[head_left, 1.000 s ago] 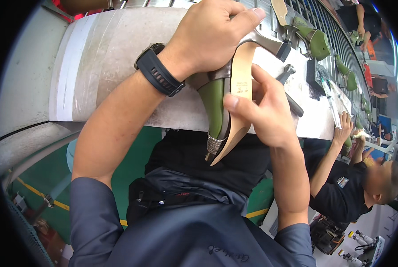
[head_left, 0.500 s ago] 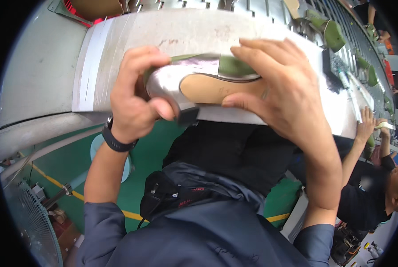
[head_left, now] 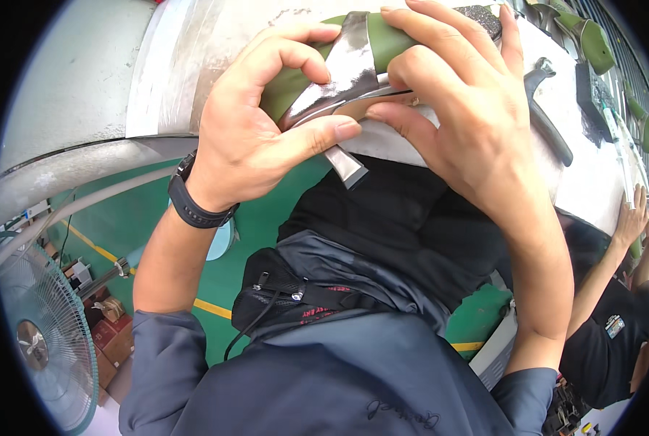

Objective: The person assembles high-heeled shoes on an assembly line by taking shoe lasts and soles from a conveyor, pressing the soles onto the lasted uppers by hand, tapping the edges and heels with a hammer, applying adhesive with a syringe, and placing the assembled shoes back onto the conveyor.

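Shoe: green with a silvery band, this shoe [head_left: 386, 43] is up in both hands, above the near edge of the worktop [head_left: 164, 87]; whether any of it rests there, the hands hide.
Heel: out it pokes past the near edge, the silvery heel [head_left: 345, 163], angled toward the person, dark at its tip.
Toe: a dark, glittery patch [head_left: 484, 18] peeps out between the right fingers.
Left hand: here's the left hand [head_left: 244, 134] pinching the heel end of the shoe, fingers curled over the green upper, thumb laid along the sole side.
Right hand: and the right hand [head_left: 473, 123] clasps the other end, fingers spread over the top, thumb pressing in underneath, its tip just beside the left thumb.
Watch: a black watch [head_left: 193, 196] wraps the left wrist.
Tool: just right of the right hand, a dark-handled tool [head_left: 549, 120] lies on the worktop, its handle aimed at the near edge.
Right end: next along, a black block [head_left: 591, 102], then slim pale sticks [head_left: 621, 149], with a co-worker's hand [head_left: 633, 214] near their lower ends.
Top right: green shoes [head_left: 595, 45] sit beyond the block, toward the far right corner.
Below: left of the person, a round fan [head_left: 41, 349] stands by brown boxes [head_left: 114, 341].
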`<action>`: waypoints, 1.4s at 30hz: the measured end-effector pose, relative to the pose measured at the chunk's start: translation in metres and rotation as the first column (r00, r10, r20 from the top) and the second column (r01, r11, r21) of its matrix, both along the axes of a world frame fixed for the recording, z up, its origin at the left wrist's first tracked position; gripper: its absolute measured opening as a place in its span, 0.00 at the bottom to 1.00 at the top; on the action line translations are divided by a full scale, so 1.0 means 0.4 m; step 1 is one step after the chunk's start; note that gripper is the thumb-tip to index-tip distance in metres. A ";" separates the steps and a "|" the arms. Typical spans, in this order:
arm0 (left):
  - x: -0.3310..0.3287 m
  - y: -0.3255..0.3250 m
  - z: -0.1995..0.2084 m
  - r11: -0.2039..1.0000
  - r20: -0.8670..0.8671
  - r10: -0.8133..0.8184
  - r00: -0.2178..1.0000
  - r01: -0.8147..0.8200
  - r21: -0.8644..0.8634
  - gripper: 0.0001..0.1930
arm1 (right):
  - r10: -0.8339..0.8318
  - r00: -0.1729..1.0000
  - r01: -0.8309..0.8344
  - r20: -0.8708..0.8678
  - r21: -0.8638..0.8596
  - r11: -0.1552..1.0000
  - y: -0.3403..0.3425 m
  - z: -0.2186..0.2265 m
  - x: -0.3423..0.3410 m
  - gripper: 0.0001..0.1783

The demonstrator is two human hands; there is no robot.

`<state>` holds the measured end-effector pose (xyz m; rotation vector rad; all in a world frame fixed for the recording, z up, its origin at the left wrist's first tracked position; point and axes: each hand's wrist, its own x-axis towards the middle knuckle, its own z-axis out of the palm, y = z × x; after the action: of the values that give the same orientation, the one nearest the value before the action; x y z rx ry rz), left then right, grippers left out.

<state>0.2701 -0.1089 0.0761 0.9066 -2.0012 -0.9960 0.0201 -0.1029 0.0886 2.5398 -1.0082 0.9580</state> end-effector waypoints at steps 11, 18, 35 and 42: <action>-0.025 0.002 -0.001 0.994 0.018 0.040 0.999 -0.038 -0.101 0.10 | 0.006 0.999 -0.004 -0.049 0.054 0.999 -0.016 -0.017 -0.016 0.17; -0.043 0.005 -0.002 0.984 0.048 0.092 0.995 -0.083 -0.158 0.08 | -0.078 0.996 0.086 -0.046 0.201 0.976 -0.005 0.021 0.010 0.18; -0.030 -0.024 0.026 1.000 0.101 -0.014 0.995 0.013 0.004 0.25 | -0.163 0.977 0.139 0.135 0.169 0.976 0.050 -0.010 0.021 0.20; -0.128 -0.152 0.044 0.979 0.200 -0.178 0.964 0.152 0.139 0.25 | -0.781 0.315 -0.731 0.540 0.663 0.164 0.304 -0.064 0.044 0.14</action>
<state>0.2189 -0.1696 0.0938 0.9571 -2.2440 -1.1670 0.0377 0.0189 0.0628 1.9872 -3.0990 2.8918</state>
